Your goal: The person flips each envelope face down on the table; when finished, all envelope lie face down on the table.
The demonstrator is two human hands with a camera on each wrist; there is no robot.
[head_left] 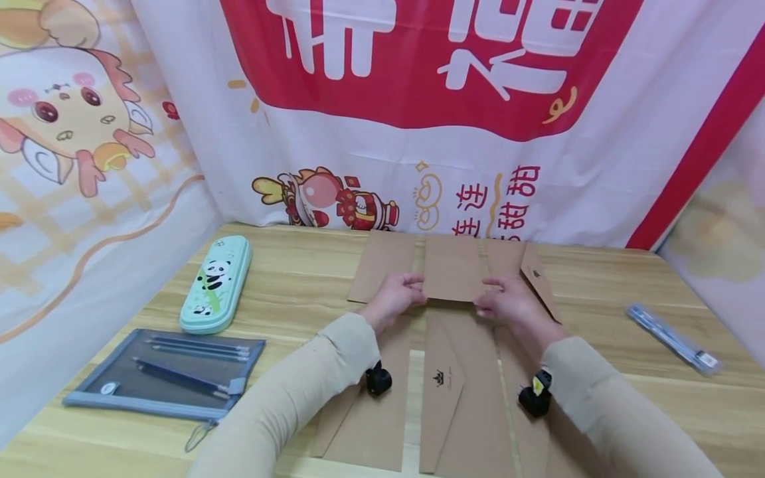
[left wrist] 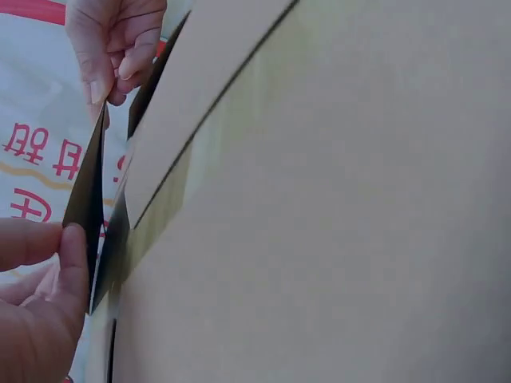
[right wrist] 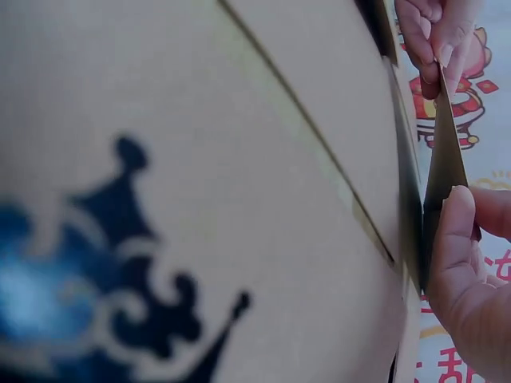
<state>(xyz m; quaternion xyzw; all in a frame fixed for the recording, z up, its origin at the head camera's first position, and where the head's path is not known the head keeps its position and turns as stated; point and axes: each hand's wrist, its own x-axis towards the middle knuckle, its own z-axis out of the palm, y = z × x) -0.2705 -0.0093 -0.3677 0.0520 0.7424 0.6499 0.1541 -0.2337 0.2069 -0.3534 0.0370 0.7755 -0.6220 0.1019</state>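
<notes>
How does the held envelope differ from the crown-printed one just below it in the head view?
The held envelope shows a plain face; the printed envelope shows its flap and dark crown. The held envelope's near edge is raised, pinched by the left hand and right hand; the printed envelope lies on the table. Both are brown.

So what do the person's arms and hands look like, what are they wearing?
The left sleeve and right sleeve are long and pale beige, reaching down to the wrists. A small black gadget sits under the left wrist, and another black gadget under the right, with a yellow patch beside it. The left hand and right hand wear no gloves.
</notes>
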